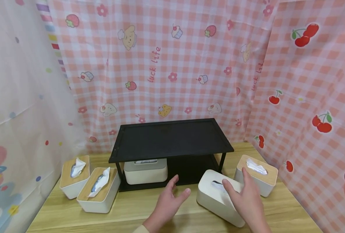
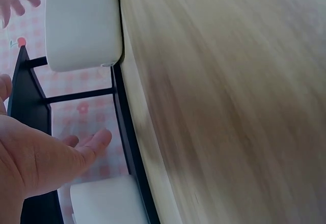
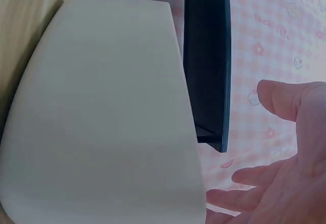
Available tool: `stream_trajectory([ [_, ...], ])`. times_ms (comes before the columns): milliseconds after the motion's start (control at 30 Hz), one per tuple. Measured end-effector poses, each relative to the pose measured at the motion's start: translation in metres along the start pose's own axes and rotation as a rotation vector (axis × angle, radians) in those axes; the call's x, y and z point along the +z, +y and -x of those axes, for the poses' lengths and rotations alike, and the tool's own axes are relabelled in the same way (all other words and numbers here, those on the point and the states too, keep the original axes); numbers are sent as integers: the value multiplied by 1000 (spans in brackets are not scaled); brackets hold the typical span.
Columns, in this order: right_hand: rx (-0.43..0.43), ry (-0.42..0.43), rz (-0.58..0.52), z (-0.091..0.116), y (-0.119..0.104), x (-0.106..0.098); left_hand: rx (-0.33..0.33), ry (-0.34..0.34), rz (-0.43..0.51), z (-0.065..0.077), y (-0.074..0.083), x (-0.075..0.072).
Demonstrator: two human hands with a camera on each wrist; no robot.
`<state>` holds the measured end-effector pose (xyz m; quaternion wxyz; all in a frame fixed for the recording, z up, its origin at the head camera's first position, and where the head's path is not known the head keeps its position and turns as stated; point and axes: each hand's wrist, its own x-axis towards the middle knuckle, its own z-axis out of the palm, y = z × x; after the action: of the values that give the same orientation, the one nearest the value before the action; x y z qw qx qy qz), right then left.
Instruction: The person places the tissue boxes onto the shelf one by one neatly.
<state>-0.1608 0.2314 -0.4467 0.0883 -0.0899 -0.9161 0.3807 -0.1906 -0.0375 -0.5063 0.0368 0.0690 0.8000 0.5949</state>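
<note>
A white tissue box with a tissue in its slot stands at an angle on the table, in front of the right end of a black two-tier rack. Over its right part is my right hand, thumb and fingers spread; the right wrist view shows this hand beside the box, gripping nothing. To the left of that box, my left hand hovers with fingers extended, holding nothing. Another tissue box with a greyish top sits on the rack's lower tier at the left, partly hidden by the upper tier.
Two wood-topped tissue boxes, one farther back and one nearer, stand left of the rack. A third wood-topped box is behind my right hand. Printed curtains hang around the wooden table.
</note>
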Motion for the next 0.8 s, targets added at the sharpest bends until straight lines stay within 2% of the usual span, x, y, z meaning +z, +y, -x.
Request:
stream_trajectory([
  [300,-25,-36,20,2,3,2,18,-49,9,-3,-3,10],
  [600,-76,-50,43,10,-1,7,50,-59,-1,-3,-6,17],
  [800,-50,-75,89,13,-4,9,55,-71,-6,-3,-4,22],
])
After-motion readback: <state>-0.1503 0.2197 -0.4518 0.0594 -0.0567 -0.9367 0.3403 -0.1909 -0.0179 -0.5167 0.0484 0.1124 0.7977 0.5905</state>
